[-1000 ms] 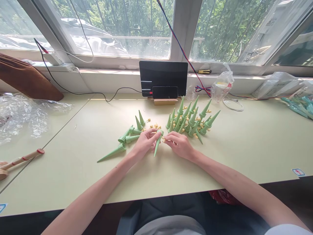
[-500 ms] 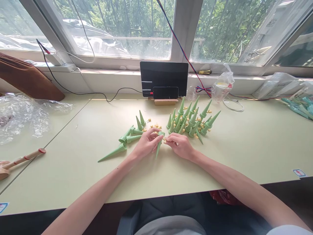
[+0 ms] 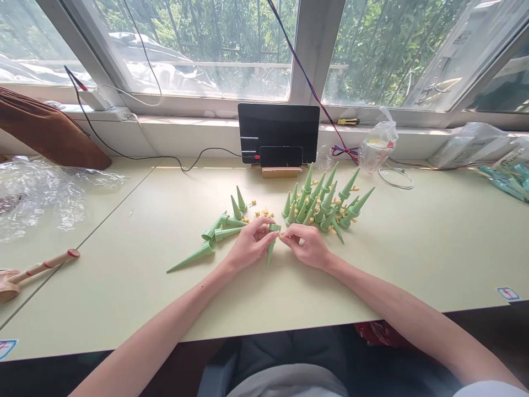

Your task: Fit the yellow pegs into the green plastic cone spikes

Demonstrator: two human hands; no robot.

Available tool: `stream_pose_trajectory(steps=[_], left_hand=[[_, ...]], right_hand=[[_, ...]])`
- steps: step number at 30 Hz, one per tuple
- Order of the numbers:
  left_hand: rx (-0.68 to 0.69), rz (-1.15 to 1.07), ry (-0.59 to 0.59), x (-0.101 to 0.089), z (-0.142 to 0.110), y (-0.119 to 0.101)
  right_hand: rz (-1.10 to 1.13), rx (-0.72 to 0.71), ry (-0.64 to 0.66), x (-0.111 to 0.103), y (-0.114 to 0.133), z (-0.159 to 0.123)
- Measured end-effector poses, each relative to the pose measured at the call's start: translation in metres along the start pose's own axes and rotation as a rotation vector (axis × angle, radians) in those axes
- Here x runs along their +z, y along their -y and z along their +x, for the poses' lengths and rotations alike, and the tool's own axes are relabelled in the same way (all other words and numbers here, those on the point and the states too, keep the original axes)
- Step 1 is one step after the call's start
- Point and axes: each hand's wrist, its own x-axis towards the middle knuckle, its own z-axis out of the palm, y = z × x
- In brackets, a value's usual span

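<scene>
Green tapered spike (image 3: 270, 255) in left hand (image 3: 250, 242)

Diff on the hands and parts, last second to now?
Left hand: thumb has slid off the cap of the held green spike and down toward the person, now partly covering the spike below the cap. Right hand has barely moved, a small yellow piece at its fingertips. No visible grab or release. Unchanged: spike cluster at right, loose spikes at left, tablet.
</scene>
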Motion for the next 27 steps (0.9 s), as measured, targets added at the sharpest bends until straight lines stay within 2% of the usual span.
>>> stream_pose_trajectory(steps=[4,10,15,21,27], left_hand=[[0.017,0.000,0.002,0.0003,-0.0005,-0.0003],[0.036,0.009,-0.001,0.0006,-0.0009,0.0001],[0.052,0.038,0.005,0.0007,-0.0012,0.0016],[0.068,0.039,0.003,0.0021,-0.0017,-0.0009],[0.027,0.027,-0.021,0.0029,-0.0016,-0.0068]], right_hand=[[0.047,0.086,0.009,-0.0015,0.0056,0.0004],[0.232,0.305,0.059,-0.0032,0.0095,0.0011],[0.336,0.407,0.090,-0.0048,0.0097,0.0016],[0.427,0.453,0.106,-0.0060,0.0096,0.0036],[0.379,0.388,0.028,-0.0020,0.0107,0.0041]])
